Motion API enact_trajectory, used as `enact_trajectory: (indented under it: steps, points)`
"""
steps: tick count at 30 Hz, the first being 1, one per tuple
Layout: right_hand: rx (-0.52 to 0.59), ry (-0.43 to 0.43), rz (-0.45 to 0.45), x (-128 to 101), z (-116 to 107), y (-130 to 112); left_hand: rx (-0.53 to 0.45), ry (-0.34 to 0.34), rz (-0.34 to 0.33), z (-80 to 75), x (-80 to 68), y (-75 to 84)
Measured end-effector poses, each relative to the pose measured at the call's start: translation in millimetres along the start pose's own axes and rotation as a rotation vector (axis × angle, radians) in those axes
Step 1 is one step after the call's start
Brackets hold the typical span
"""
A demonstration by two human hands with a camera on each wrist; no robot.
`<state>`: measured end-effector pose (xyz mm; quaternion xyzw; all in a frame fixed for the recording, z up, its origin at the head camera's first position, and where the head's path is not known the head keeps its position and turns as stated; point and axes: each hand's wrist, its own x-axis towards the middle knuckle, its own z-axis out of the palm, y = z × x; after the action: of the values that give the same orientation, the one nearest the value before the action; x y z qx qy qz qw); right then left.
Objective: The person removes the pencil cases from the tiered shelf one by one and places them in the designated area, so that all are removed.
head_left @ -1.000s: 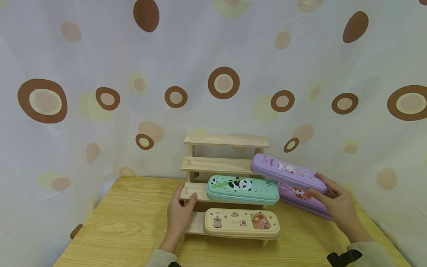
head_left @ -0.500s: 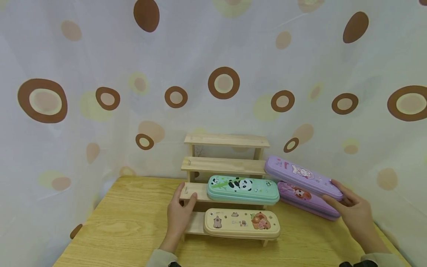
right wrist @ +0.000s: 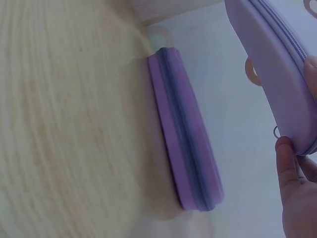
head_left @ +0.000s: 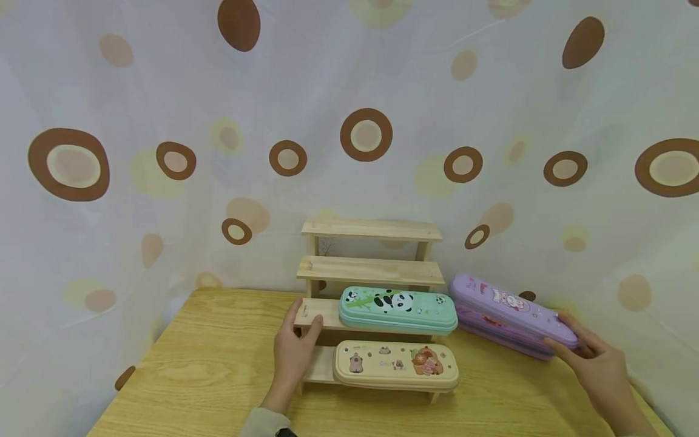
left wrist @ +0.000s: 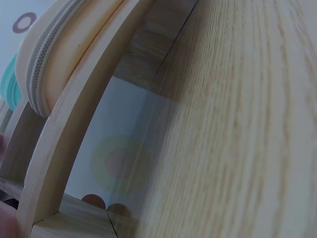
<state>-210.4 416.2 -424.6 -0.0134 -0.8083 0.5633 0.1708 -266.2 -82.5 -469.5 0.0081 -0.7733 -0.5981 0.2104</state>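
My right hand [head_left: 597, 367] grips the right end of a lavender pencil case [head_left: 510, 311] with a white rabbit print. This case is held tilted over a darker purple pencil case [head_left: 505, 341], hiding most of its top. In the right wrist view, the purple case [right wrist: 185, 134] lies on the table, with a visible gap to the lavender case [right wrist: 277, 69]. My left hand [head_left: 293, 352] holds the left end of a stepped wooden display rack [head_left: 374, 270]. On its lower steps sit a mint panda pencil case [head_left: 401, 309] and a cream pencil case [head_left: 395, 365] with cartoon animals.
The rack stands on a wood-grain table [head_left: 180, 358], close to a white curtain [head_left: 317, 73] patterned with brown and yellow circles. The curtain also runs along both sides. The rack's two upper steps carry nothing.
My right hand has moved right and slightly down with the lavender pencil case, away from the rack and farther over the purple one. My left hand has stayed on the rack.
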Motion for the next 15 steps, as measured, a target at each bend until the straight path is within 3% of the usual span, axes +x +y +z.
enact_trajectory:
  steps: [5, 15]
  points:
    - [-0.187, 0.032, -0.01, -1.9, -0.4, 14.7, -0.002, 0.001, -0.002, -0.1, 0.0, 0.4]
    - [-0.297, 0.012, -0.034, -6.7, -0.4, 34.6, -0.005, -0.001, -0.007, 0.5, 0.1, 0.0]
